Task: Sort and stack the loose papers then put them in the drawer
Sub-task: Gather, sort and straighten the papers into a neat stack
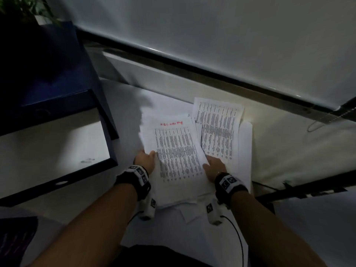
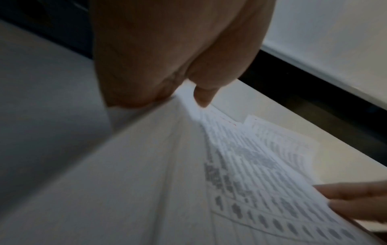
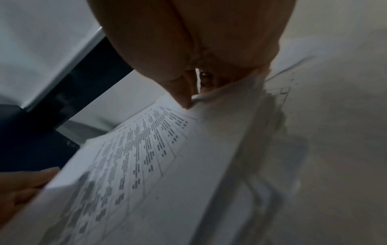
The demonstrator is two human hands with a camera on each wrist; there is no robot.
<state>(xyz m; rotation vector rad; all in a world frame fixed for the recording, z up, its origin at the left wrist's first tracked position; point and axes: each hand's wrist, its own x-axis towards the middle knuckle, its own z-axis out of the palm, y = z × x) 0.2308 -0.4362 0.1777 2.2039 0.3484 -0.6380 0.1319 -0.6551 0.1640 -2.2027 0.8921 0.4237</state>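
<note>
Both forearms reach in from the bottom edge of the head view, each with a black wrist strap carrying a small white camera unit. Between them sits a stack of printed papers point(image 1: 179, 151), its top sheet covered in columns of dark text with a short red handwritten word near the far end. On one long side of the stack, the left hand point(image 1: 145, 160) pinches the edge, thumb on top of the sheet and fingers hidden beneath; the left wrist view shows that thumb pressed onto the paper's margin. On the opposite long side, the right hand point(image 1: 214, 165) grips the edge the same way, thumb over the top sheet, and the right wrist view shows several layers of paper curving under the thumb tip. Just beyond the stack, on the right hand's side and partly tucked under it, a second printed sheet point(image 1: 219, 128) lies on more blank white sheets, all spread over a pale surface point(image 1: 289, 151). Well to the left of the stack stands a dark blue cabinet point(image 1: 57, 74) with a drawer front point(image 1: 44, 110) that has a round pull; whether the drawer is open I cannot tell. Beyond the stack, a black rail point(image 1: 192, 68) runs along the base of a white panel. Leaves of a plant point(image 1: 23, 8) show above the cabinet.
</note>
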